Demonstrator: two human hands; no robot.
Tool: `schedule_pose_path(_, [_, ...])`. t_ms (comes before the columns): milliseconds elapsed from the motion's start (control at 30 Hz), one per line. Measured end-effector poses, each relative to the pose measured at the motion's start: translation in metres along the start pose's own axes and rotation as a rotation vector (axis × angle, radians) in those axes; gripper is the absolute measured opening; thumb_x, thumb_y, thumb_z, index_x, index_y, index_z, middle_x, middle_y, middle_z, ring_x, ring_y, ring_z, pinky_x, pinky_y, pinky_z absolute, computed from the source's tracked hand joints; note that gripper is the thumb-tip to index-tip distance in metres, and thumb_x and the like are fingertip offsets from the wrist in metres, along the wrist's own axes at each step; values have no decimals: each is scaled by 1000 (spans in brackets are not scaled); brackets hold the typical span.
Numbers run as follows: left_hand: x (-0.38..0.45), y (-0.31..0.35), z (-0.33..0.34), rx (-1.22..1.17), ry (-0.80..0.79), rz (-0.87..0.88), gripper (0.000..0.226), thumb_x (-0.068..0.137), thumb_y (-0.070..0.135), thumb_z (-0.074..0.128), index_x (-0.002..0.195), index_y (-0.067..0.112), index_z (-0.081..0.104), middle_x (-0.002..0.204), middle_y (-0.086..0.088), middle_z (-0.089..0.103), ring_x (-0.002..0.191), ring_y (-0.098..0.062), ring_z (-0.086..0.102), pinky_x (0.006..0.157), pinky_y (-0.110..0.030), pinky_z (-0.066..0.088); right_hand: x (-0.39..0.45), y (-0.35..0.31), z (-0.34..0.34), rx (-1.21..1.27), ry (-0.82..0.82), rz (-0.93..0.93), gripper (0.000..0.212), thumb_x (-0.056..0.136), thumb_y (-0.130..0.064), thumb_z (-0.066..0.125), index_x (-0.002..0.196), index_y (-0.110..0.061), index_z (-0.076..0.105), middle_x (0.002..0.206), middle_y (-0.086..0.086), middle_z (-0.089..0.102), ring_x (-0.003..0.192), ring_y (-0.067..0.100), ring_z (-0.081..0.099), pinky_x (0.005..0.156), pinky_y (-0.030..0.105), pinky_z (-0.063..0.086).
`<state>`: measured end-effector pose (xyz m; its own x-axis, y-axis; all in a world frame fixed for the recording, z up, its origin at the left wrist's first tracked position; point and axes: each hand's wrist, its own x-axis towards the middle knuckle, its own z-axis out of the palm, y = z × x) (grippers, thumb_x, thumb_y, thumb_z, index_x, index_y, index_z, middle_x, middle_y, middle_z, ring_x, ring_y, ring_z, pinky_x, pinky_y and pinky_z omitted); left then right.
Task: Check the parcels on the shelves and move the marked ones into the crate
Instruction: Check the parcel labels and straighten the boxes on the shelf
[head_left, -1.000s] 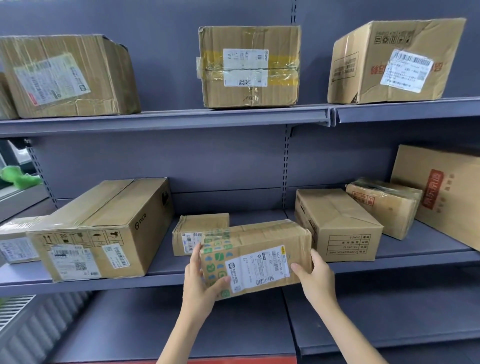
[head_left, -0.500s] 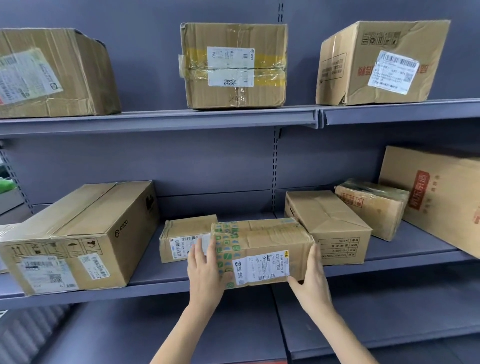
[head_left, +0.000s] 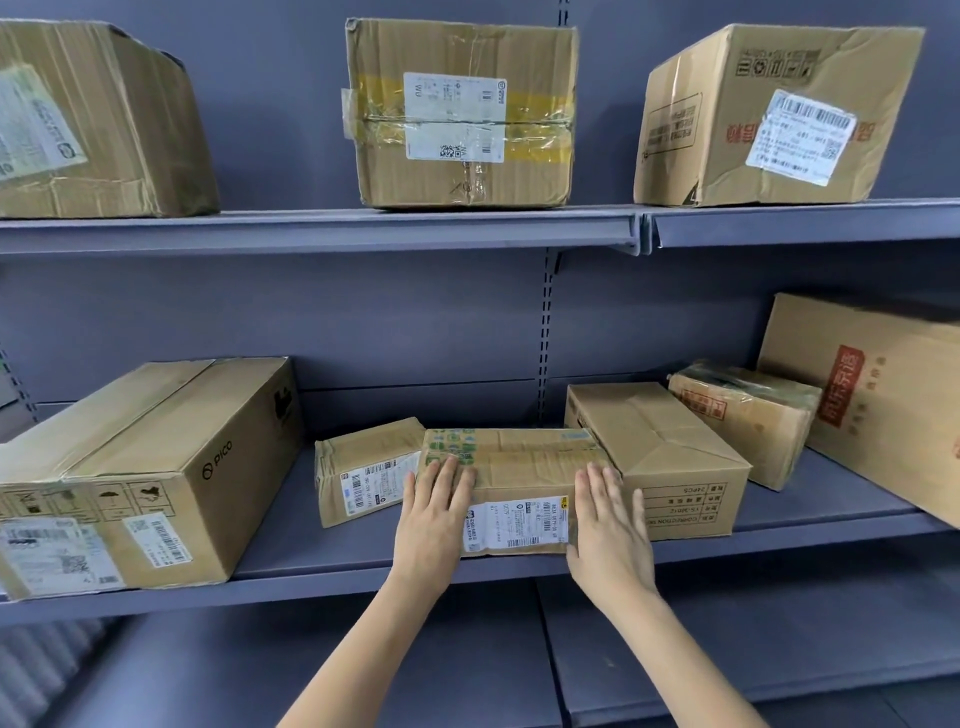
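Squarely flat hands (head_left: 434, 512), creased cardboard parcel (head_left: 519, 467)

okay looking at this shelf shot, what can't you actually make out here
All in the head view:
- Crate: not in frame.
- Text on the label of the parcel between the hands: too small and blurred to read; any mark cannot be told.
- Top-left box and PICO box: cut off by the left edge.
- Large right box: cut off by the right edge.
- Small box: its right end hidden behind the parcel and left hand.
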<state>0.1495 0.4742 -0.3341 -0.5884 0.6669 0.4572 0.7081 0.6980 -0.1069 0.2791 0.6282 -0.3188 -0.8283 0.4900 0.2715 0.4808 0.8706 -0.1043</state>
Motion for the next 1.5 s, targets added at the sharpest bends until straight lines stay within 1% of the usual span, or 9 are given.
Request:
schedule_pose_path(233, [-1,11,1,-41,-13,-27,91,32,-6,80,117,7,54,115,-15,65,105,-35,62,87,-53,51,-5,12,6,69,96,-27,79,89,-24,53,147,-9,2,154,4,-7,135,17,-18,109,43,-13])
schedule_pose_path(433, [8,16,1,-71,-21,-15,90,31,-8,79,118,5,60,119,-17,63,107,-38,61,89,-52,47,5,20,-2,29,12,37,77,94,-32,42,146,-11,-10,156,5,-13,139,15,-20,113,44,-11])
schedule_pose_path(567, [11,22,-8,-120,-97,18,81,73,-5,58,145,5,22,152,-18,22,140,-38,19,114,-52,11,6,22,-2,12,-7,47,77,94,-32,41,146,-10,-13,156,6,-15,137,14,-23,114,44,-9])
schedule_pose_path(633, [14,21,-11,-88,-166,12,77,83,-1,45,148,10,4,156,-12,3,143,-31,1,115,-49,-2,9,21,-2,9,-8,45,80,94,-31,43,145,-9,-14,156,7,-16,134,14,-26,113,42,-11])
schedule_pose_path(867, [20,-2,-16,-285,-143,56,70,84,1,42,147,8,13,156,-10,13,144,-27,8,118,-40,4,16,21,-5,20,-11,64,80,93,-27,46,146,-9,-10,156,8,-13,143,22,-15,115,42,-6])
schedule_pose_path(967, [19,-28,-8,-226,-145,-136,71,83,2,43,147,5,9,156,-15,10,144,-30,4,118,-45,6,14,24,-6,24,-14,53,79,93,-26,46,146,-8,-10,156,7,-13,143,22,-15,115,42,-5])
schedule_pose_path(1133, [23,-65,2,6,-392,-337,72,91,10,34,147,15,-10,155,-14,-14,141,-41,-11,112,-59,3,13,23,-6,28,-27,57,79,92,-23,45,146,-8,-11,156,8,-15,143,22,-17,115,42,-6])
schedule_pose_path(1367, [21,-94,12,117,-400,-324,68,92,23,35,148,22,-3,153,-13,9,138,-42,11,109,-59,15,23,13,-2,17,-35,108,92,88,-54,46,146,-7,-7,157,11,-11,144,25,-14,116,43,-5])
schedule_pose_path(1500, [14,-110,11,109,-388,-262,68,90,22,39,148,23,4,150,-14,13,136,-41,15,109,-56,16,28,0,4,33,-16,80,90,89,-54,44,147,-6,-5,157,12,-8,144,26,-13,117,40,-5])
